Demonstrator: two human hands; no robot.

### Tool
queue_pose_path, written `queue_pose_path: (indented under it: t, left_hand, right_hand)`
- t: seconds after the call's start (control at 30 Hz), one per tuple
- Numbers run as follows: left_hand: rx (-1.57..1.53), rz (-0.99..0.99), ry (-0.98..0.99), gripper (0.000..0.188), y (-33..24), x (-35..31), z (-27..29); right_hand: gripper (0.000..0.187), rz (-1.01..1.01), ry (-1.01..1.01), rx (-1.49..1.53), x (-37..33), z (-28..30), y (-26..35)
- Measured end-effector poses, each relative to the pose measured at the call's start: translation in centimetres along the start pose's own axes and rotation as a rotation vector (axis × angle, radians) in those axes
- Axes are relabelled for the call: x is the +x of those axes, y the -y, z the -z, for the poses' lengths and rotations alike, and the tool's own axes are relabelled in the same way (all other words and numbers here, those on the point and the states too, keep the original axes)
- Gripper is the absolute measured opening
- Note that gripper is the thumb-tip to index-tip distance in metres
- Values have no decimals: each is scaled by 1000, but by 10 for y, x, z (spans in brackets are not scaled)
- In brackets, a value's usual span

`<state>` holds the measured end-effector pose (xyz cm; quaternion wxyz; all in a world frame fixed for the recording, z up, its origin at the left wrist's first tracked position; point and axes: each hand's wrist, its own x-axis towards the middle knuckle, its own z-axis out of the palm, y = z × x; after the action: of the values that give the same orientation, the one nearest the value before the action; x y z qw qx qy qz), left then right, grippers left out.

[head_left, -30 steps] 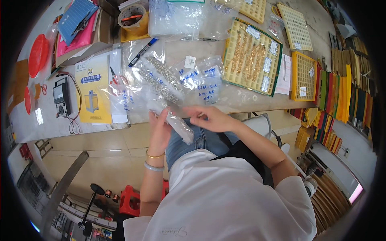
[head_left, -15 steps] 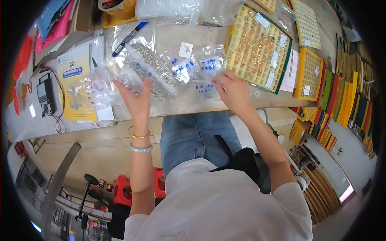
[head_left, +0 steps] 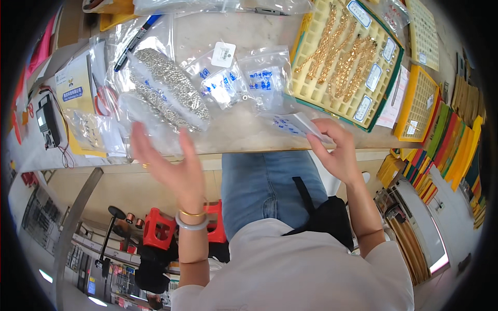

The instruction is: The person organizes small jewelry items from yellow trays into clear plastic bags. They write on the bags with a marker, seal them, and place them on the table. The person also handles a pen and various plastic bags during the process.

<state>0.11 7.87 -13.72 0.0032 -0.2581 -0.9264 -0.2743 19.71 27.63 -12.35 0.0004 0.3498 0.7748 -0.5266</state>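
Observation:
In my right hand (head_left: 336, 150), pinched between thumb and fingers, is a small clear zip bag (head_left: 295, 124) with blue handwriting, tilted over the table's near edge. My left hand (head_left: 168, 160) is slightly blurred, its thumb and fingers spread with nothing between them. Just beyond it lies a clear bag of silver chains (head_left: 171, 85). Two small zip bags, one with a white tag (head_left: 223, 54) and one with blue writing (head_left: 264, 80), rest side by side in the middle. To their right, gold chains (head_left: 334, 52) lie across a yellow compartment tray (head_left: 311, 93).
A blue-capped marker (head_left: 137, 41) lies on plastic at the upper left. Further left are red-handled scissors (head_left: 105, 99), a yellow printed booklet (head_left: 75, 96) and a black meter (head_left: 47, 123) with wires. Another yellow tray (head_left: 417, 103) stands at right. Red stools (head_left: 158, 228) are below the table.
My right hand has lifted the small zip bag off the table and drawn it toward me and to the right. My left hand has moved back toward me, fingers still spread.

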Motion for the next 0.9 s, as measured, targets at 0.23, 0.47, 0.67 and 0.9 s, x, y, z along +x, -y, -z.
queue_pose_path:
  t: [0.23, 0.47, 0.67, 0.9]
  left_hand:
    - [40, -182, 252, 39, -44, -2, -66]
    - [62, -245, 218, 34, -27, -3, -82]
    - [-75, -183, 178, 26, -27, -3, -81]
    - [-123, -263, 179, 23, -25, 1, -78]
  right_hand:
    - [10, -300, 25, 332, -10, 15, -28]
    - [14, -456, -28, 694, 0, 16, -47]
    - [16, -486, -31, 961, -2, 20, -59]
    - [28, -537, -80, 1176, 1, 15, -51]
